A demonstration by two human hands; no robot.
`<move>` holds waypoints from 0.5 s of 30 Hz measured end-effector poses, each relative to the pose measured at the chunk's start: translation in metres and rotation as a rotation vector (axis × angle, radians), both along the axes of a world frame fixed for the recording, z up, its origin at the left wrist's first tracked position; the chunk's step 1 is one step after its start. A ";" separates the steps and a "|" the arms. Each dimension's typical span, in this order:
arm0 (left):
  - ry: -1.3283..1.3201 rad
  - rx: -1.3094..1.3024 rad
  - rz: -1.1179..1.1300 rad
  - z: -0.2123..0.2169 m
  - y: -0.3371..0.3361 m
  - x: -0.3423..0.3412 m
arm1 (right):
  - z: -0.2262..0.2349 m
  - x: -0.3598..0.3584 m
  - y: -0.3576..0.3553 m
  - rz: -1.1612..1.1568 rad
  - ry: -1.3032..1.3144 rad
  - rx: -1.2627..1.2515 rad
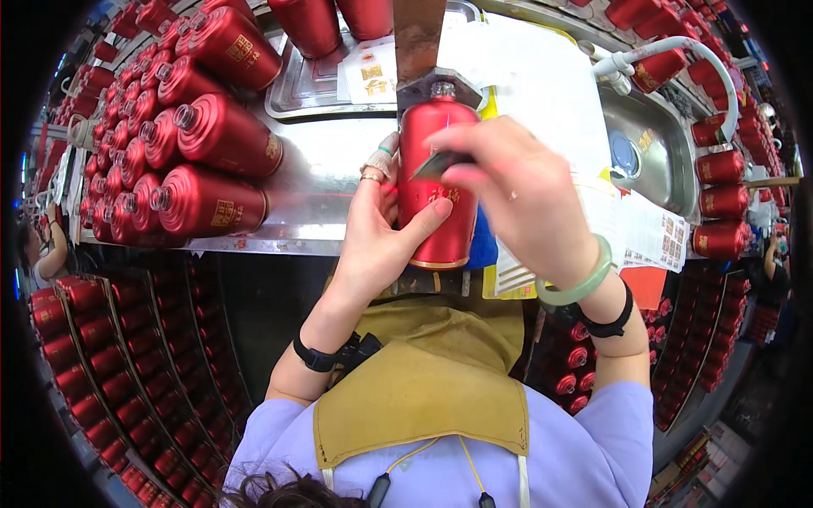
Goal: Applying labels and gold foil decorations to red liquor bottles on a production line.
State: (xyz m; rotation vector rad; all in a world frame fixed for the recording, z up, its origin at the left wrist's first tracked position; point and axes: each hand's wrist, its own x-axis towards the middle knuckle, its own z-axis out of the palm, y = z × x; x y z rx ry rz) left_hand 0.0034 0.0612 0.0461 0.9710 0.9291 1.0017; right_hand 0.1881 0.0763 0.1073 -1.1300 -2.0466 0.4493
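Head view, looking down: the left hand (373, 233) wraps a red bottle (438, 182) standing upright at the near edge of the steel table (322, 169); its grip is clamped on the bottle's side, thumb across the front, fingers behind, likely to steady it; the right hand (517, 190) hovers in front of the bottle's upper half, fingertips pinched together on a small dark flat piece (436, 165), too blurred to identify, pressed against the bottle just above the left thumb; the bottle's neck sits under a rusty metal block (419, 38), which may hold it in line.

The bottle is a matte red cylinder with rounded shoulders, a short clear-looking neck, gold markings on the front and a gold ring at the base.

Left of the grip, similar red bottles lie stacked (199, 140) on their sides, necks toward the person; right of it lie white paper sheets (542, 76) and a steel sink (648, 148).
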 end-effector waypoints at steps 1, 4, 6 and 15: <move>0.009 0.022 0.009 0.000 0.000 0.000 | 0.000 -0.004 0.004 0.027 0.000 0.039; 0.042 0.000 0.007 0.000 0.000 -0.001 | -0.004 -0.005 0.026 0.021 -0.121 0.114; -0.011 0.032 -0.004 -0.001 0.000 -0.001 | -0.009 0.006 0.048 -0.112 -0.205 0.299; -0.038 -0.048 0.128 0.000 0.009 -0.032 | -0.044 0.035 -0.019 0.432 -0.092 0.396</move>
